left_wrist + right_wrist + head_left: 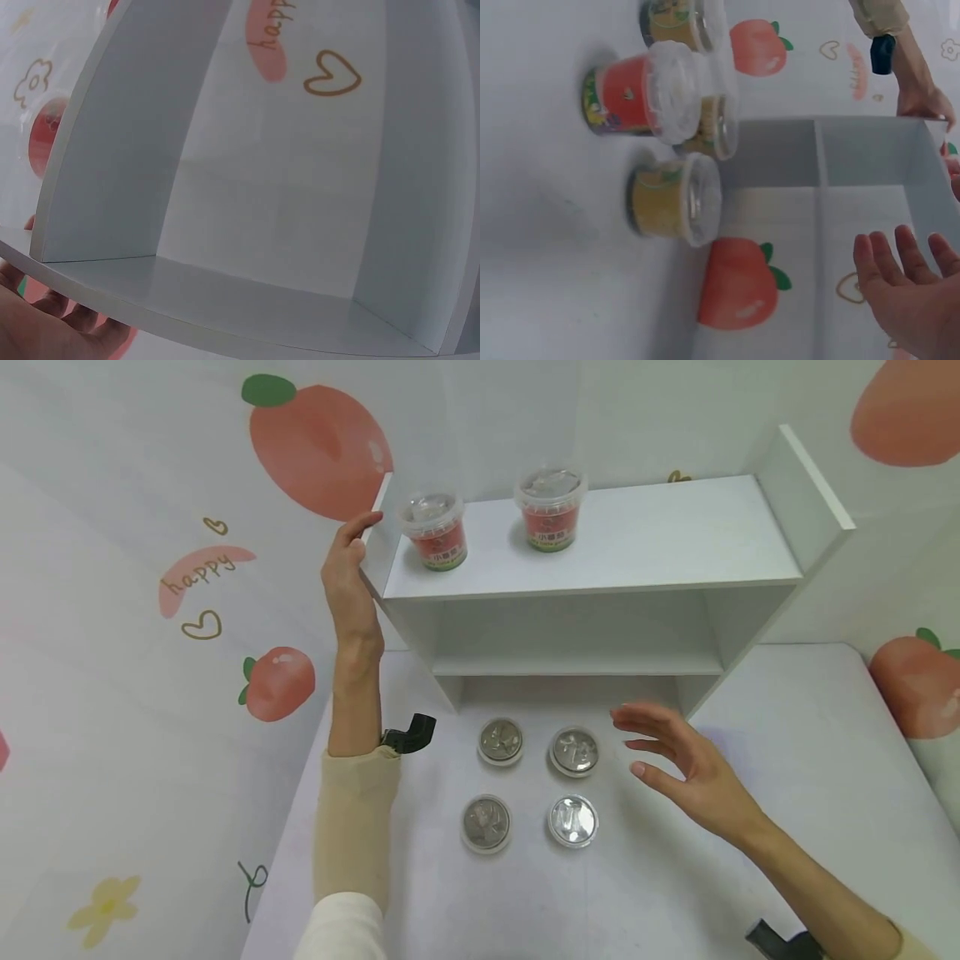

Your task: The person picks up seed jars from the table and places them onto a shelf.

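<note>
My left hand (352,577) grips the left side panel of a white shelf unit (592,589) near its top. In the left wrist view, the fingers (79,319) lie along the panel's outer face. Two lidded plastic cups with red labels, one (435,533) near that panel and another (552,512) further right, stand on the upper board. My right hand (686,772) is held above the table, fingers apart and holding nothing. Left of it several lidded cups stand on the table, among them a red-labelled cup (626,94) and a yellow-labelled cup (660,199).
The white table (825,793) extends in front of the shelf and to its right. Below the upper board is a middle board (577,663). A white wall covering (112,710) with fruit prints hangs at the left and behind. Each wrist wears a black strap mount (408,735).
</note>
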`<state>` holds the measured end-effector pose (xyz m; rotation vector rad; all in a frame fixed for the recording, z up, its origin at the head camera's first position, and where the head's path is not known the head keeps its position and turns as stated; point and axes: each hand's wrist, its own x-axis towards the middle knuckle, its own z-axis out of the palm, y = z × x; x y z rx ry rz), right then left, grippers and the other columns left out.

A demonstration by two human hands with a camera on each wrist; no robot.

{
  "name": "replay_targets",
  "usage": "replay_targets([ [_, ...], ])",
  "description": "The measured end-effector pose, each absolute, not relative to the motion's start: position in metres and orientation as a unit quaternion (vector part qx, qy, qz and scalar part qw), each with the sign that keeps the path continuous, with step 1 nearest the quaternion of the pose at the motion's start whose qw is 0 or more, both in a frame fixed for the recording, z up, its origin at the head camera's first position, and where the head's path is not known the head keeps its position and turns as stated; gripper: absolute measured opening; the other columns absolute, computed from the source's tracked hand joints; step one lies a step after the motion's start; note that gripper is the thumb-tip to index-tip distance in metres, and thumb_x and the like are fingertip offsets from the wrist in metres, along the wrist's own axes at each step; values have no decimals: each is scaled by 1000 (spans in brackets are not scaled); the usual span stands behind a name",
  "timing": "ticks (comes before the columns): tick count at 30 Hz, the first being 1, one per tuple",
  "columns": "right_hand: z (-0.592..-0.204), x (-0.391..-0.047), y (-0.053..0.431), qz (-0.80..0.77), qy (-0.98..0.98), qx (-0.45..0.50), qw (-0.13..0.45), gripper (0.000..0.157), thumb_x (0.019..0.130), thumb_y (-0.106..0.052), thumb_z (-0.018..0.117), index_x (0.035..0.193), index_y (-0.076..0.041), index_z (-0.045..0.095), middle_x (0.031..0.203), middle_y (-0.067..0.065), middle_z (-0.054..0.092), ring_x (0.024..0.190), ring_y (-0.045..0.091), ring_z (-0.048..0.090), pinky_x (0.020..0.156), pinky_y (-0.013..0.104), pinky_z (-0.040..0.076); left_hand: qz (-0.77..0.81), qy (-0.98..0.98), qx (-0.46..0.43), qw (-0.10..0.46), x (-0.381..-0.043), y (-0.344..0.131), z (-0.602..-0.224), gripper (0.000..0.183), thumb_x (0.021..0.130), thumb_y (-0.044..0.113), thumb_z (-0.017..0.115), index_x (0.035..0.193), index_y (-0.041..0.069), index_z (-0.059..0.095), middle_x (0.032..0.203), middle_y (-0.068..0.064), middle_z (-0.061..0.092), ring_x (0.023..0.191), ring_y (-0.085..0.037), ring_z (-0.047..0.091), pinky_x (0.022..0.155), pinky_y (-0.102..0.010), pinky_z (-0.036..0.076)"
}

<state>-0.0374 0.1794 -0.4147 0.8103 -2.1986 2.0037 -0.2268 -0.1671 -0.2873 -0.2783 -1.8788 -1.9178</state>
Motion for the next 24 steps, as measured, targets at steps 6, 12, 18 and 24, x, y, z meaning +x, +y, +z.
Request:
replay_targets([
  [6,-434,-30,176,648,-717,256,32,68,81,24,62,144,7,40,139,21,52,129,26,51,100,29,46,-710,-666,-99,205,-225,-165,-285,45,92,17,33,121,10,67,126,-4,59,122,-17,50,101,-29,40],
  [12,-449,-26,171,634,-724,269,37,72,78,23,66,143,8,40,139,20,52,130,22,51,99,29,47,-715,-663,-98,199,-223,-164,-284,47,92,17,33,123,9,67,128,-5,59,122,-18,50,101,-31,40],
  [18,-467,-22,167,627,-727,278,36,76,75,21,71,143,8,40,140,19,52,129,24,51,99,28,47,-714,-663,-97,202,-228,-168,-289,45,92,19,34,122,12,67,128,-3,59,122,-17,50,100,-32,40],
  [24,-476,-16,163,627,-728,276,24,76,76,16,73,144,6,41,140,16,53,130,23,51,99,28,47,-715,-662,-102,202,-230,-167,-291,45,92,20,33,121,11,66,127,-3,58,122,-17,49,100,-31,40],
])
